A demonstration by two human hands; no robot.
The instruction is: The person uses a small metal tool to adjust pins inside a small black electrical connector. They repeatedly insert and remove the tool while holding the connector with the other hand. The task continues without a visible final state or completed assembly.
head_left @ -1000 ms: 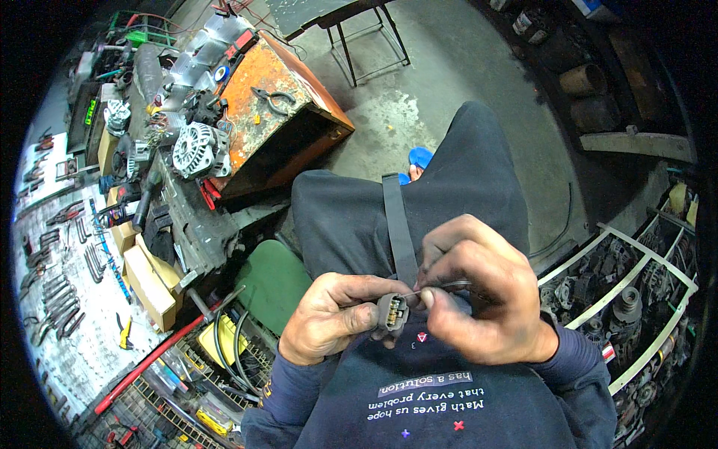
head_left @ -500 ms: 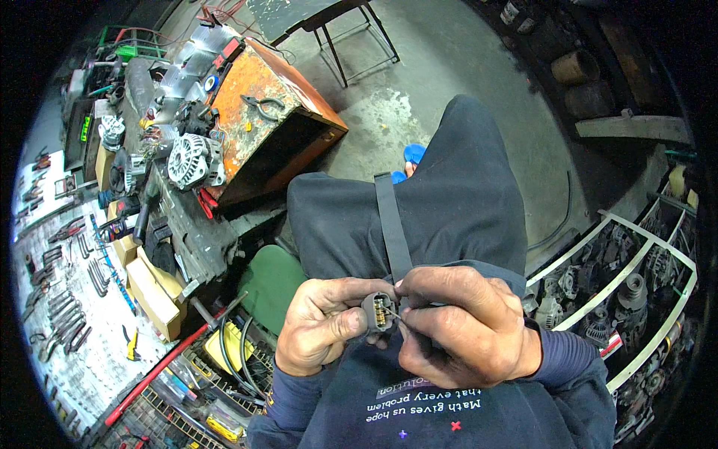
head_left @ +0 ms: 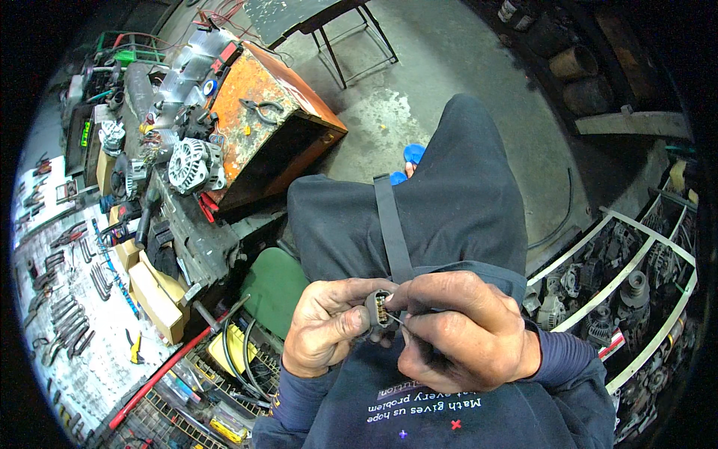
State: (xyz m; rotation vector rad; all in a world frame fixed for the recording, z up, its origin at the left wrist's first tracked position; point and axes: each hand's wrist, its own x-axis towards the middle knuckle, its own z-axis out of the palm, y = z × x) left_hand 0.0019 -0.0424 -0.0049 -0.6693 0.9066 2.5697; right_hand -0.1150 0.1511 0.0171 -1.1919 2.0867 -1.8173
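My left hand point(head_left: 323, 327) pinches a small dark grey electrical connector point(head_left: 372, 308) between thumb and fingers, above my lap. Its open end faces right and shows brass-coloured contacts inside. My right hand point(head_left: 465, 329) is closed around a thin metal pick or wire point(head_left: 394, 318), whose tip meets the connector's opening. How far the tip reaches inside I cannot tell. The right index fingertip rests against the connector's upper rim. Most of the thin tool is hidden within my right fingers.
An orange box point(head_left: 250, 78) with pliers point(head_left: 262, 110) on top stands ahead-left, beside an alternator point(head_left: 196, 165) on a cluttered bench. A green stool seat point(head_left: 271, 288) is near my left knee. Hand tools hang at far left. At right, a metal rack point(head_left: 649, 247) holds used alternator parts.
The connector has turned slightly in my left fingers. My right index fingertip has shifted onto its rim, while the thin tool stays at the opening. My view has moved slightly.
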